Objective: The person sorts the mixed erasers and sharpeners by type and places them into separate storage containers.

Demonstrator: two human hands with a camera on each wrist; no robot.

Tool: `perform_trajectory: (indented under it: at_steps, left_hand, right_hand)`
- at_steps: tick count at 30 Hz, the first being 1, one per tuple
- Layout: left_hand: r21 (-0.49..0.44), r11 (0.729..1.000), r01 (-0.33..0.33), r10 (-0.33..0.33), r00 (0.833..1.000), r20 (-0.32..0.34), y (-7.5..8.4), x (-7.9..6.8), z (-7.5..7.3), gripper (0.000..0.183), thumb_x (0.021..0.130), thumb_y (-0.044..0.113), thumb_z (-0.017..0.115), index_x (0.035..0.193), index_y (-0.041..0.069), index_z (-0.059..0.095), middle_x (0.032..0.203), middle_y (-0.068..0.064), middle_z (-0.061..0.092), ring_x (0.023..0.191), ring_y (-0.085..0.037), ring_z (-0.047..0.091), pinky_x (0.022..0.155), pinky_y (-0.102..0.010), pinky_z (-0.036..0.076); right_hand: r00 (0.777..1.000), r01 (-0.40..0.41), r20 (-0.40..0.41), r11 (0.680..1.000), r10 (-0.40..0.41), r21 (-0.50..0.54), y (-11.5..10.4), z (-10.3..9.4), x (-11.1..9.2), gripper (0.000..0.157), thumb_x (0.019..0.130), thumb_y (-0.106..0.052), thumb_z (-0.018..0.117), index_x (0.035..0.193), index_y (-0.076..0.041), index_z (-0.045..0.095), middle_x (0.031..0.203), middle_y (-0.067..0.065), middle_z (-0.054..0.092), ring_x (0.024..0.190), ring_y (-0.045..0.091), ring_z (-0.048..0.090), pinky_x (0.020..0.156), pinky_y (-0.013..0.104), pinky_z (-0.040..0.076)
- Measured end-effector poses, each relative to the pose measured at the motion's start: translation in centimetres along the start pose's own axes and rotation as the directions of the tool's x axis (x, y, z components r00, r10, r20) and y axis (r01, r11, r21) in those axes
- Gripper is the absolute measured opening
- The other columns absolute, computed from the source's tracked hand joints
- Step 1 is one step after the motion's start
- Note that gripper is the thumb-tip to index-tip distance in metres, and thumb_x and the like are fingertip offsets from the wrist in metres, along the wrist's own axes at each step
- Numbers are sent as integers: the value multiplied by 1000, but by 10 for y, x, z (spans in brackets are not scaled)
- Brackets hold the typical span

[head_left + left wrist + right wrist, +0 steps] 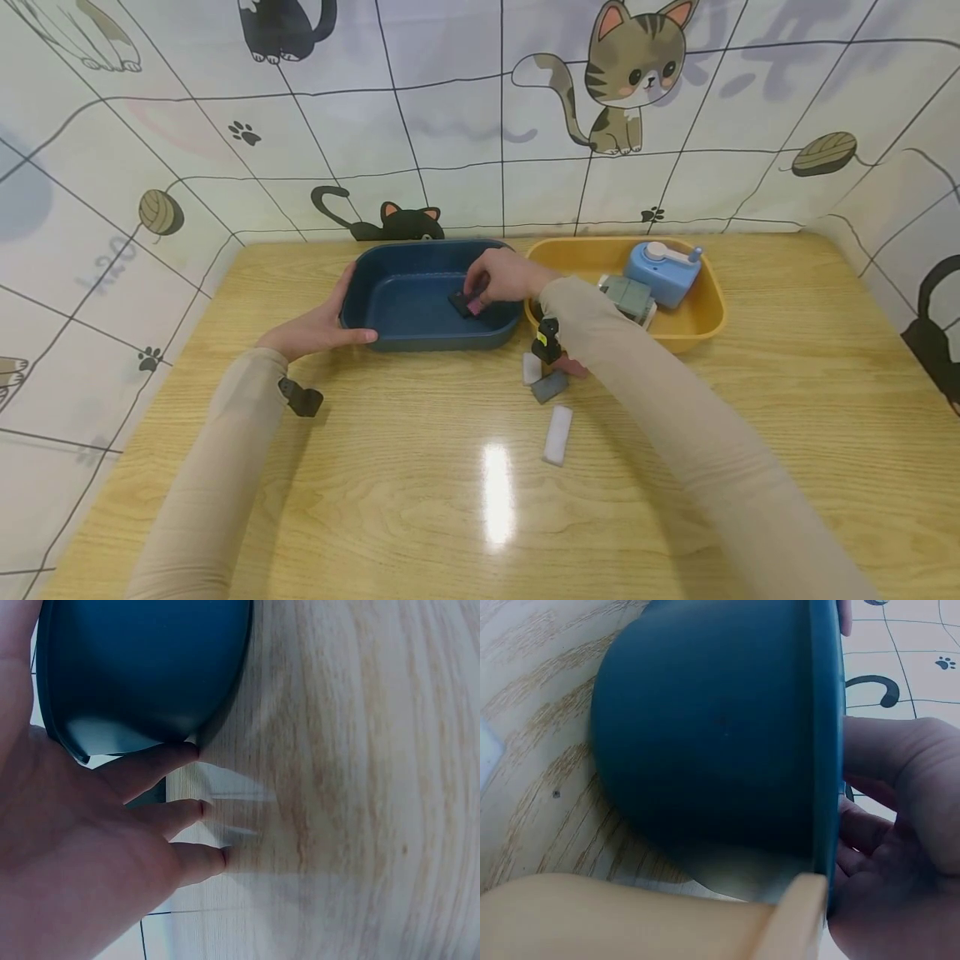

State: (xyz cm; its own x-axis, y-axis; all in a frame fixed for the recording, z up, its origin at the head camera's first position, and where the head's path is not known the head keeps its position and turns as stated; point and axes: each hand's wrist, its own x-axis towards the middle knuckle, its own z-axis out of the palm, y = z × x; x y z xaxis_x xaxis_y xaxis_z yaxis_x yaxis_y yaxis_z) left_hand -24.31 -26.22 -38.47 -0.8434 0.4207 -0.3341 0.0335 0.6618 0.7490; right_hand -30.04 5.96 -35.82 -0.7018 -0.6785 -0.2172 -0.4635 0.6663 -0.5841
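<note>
My left hand (318, 327) lies against the left end of the dark blue bin (420, 342), fingers spread along its outside and thumb at the front wall. In the left wrist view those fingers are mostly straight, their tips at the wooden table. My right hand (504, 277) reaches over the bin's right side, its fingers bent down and pinching a small pink block (476, 307). Beside that, a dark block (457, 302) lies on the bin floor. In the right wrist view the bin's wall hides the fingertips and what they hold.
A yellow bin (716, 321) stands to the right, holding a blue crank sharpener (663, 271) and a grey-green stack (628, 296). In front lie a white block (532, 368), a grey block (550, 387), a pink block (572, 367) and a longer white block (557, 435). A cat-print cloth hangs behind.
</note>
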Motion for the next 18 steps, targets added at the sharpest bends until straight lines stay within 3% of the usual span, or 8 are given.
perform_trajectory:
  at_steps: [5,18]
  left_hand:
    - [-3,1000,-5,5,1000,2,0,0,1,114,88,35,71,145,42,-27,157,-1,-23,144,-33,-6,110,-59,9]
    - [-6,1000,-4,4,1000,7,2,0,0,114,88,36,71,146,40,-27,157,-2,-23,144,-34,-6,110,-59,11]
  right_hand:
    - [1000,-10,3,999,10,-33,-2,-1,-1,28,85,0,67,113,-1,69,114,11,66,104,26,59,92,37,46]
    - [999,40,-24,999,-39,14,-5,-4,-9,27,87,1,64,114,1,67,113,13,64,106,27,58,94,37,44]
